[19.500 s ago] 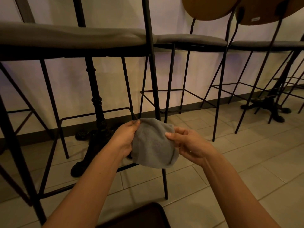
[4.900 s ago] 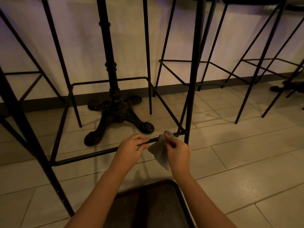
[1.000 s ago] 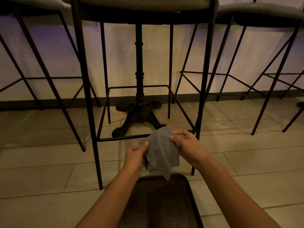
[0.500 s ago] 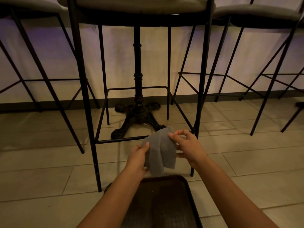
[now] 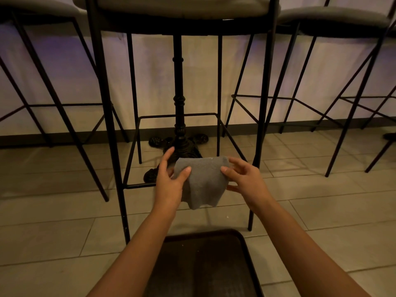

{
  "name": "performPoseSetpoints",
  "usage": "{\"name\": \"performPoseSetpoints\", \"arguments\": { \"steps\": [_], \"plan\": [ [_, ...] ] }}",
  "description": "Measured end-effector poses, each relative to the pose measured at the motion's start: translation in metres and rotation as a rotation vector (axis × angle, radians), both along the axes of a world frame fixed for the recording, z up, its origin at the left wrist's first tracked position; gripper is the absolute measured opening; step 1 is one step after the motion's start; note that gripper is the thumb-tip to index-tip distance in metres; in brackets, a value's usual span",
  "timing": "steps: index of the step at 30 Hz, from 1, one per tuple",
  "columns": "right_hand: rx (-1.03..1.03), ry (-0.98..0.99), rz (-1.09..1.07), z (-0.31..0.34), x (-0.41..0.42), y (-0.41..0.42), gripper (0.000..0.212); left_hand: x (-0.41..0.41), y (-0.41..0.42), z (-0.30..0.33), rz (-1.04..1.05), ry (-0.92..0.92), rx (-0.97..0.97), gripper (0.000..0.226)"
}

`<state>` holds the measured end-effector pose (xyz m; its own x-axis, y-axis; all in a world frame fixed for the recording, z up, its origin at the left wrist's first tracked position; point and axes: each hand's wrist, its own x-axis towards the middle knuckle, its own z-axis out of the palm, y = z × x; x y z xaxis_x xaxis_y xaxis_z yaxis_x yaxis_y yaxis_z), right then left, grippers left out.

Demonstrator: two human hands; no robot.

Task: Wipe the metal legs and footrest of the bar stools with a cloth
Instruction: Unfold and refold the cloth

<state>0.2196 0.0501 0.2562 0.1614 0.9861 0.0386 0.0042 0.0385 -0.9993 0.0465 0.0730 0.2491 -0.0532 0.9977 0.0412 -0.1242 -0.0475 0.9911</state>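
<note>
Hands are holding a grey cloth point(image 5: 201, 183) spread between them, in the air in front of the middle bar stool point(image 5: 182, 13). Left hand point(image 5: 170, 181) is pinching the cloth's upper left corner, thumb on the near face and fingers behind. Right hand point(image 5: 246, 179) is gripping the upper right edge, thumb pressing the near face, other fingers loosely spread. Cloth is hanging slack, its top edge roughly level and its lower edge drooping in soft folds; it is covering part of the front footrest bar point(image 5: 139, 185) from this view, and contact with the bar cannot be told. Stool's thin black metal legs point(image 5: 113, 146) are standing on pale rectangular floor tiles point(image 5: 53, 228). Behind the footrest frame, an ornate black cast-iron table pedestal point(image 5: 179, 108) is rising from a clawed base. Further bar stools are standing to the left point(image 5: 42, 9) and right point(image 5: 334, 16), each with a grey padded seat. Light wall point(image 5: 64, 71) with a dark skirting board point(image 5: 64, 137) is closing the background. Dark brown tray point(image 5: 203, 264) is lying at the bottom edge between the forearms.
</note>
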Motion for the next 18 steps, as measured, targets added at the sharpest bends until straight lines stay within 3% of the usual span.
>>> {"name": "performPoseSetpoints", "arguments": {
  "steps": [3,8,12,18],
  "plan": [
    [0.018,-0.065,-0.018,-0.001,0.001,0.0,0.021,-0.004,0.002,0.002,-0.078,0.16,0.094,0.044],
    [0.064,-0.144,-0.082,-0.006,-0.001,0.0,0.007,-0.003,0.004,-0.004,-0.047,0.261,0.123,0.02],
    [0.088,-0.389,-0.157,-0.032,-0.007,-0.004,0.007,0.001,-0.003,-0.036,0.045,0.33,0.138,0.017],
    [-0.01,-0.513,-0.169,-0.097,-0.016,-0.016,0.012,0.0,-0.022,-0.099,0.086,0.418,0.138,0.016]
  ]
}}
